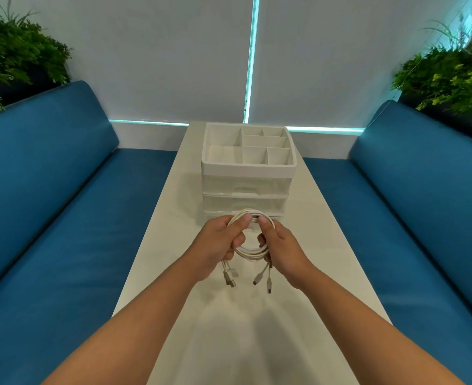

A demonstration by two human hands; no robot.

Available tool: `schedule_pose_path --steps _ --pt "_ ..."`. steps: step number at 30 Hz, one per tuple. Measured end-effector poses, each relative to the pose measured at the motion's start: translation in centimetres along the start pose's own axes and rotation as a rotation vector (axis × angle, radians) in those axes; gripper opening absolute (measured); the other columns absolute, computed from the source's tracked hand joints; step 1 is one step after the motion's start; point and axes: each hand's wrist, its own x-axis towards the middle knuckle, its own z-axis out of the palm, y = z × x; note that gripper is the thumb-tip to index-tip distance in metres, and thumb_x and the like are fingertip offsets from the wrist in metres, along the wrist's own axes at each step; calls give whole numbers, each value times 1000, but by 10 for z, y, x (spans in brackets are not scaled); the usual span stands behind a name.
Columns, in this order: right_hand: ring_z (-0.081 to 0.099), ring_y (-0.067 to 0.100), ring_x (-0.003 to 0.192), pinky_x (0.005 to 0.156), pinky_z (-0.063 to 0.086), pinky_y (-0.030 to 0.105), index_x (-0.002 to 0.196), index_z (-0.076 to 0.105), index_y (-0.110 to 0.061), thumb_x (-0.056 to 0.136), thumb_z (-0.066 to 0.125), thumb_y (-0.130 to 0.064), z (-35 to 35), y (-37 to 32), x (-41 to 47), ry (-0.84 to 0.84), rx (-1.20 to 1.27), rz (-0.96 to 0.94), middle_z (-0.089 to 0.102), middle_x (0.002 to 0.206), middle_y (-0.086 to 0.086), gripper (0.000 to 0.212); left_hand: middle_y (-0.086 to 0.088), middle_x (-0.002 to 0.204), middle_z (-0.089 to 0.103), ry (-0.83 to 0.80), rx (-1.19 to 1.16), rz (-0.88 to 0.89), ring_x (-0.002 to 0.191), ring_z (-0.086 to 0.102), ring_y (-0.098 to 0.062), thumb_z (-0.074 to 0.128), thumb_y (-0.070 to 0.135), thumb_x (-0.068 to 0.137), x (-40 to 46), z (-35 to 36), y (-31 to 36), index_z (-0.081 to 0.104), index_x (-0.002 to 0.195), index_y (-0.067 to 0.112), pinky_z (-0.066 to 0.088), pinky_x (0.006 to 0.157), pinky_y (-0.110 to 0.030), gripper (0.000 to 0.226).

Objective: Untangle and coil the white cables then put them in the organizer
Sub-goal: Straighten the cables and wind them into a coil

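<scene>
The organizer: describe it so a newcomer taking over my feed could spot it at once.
Start at the long white table running between the two blue benches. At its far end, just beyond the hands holding the coiled white cables, stands the organizer. It is the only boxy thing on the table: a white top tray split into open compartments, stacked over clear drawers.

No readable text, label, brand, number or sign shows on anything here
</scene>
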Motion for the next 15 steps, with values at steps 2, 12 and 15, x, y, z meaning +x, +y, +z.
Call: schedule_pose_path --steps 2,12,15 --pt "39 10 55 50 34 23 88 59 -21 101 38 -44 3 0 0 43 28 -29 45 71 4 34 5 56 40 -12 4 -16 48 29 -7 55 50 93 0 1 4 66 100 11 26 47 -20 41" --pt "66 4 72 67 49 16 106 67 -13 88 68 -17 -25 -12 6 -223 -126 -54 72 82 -3 19 10 51 40 -86 335 93 47 29 -8 53 45 97 0 -8 6 65 88 11 24 46 -23 37" --pt "68 18 76 74 52 27 107 61 -6 93 61 -16 -32 -24 10 -398 -106 -6 68 76 7 18 9 52 39 -110 311 102 50 27 -11 53 47 96 0 -8 12 66 88 12 24 49 -26 38"
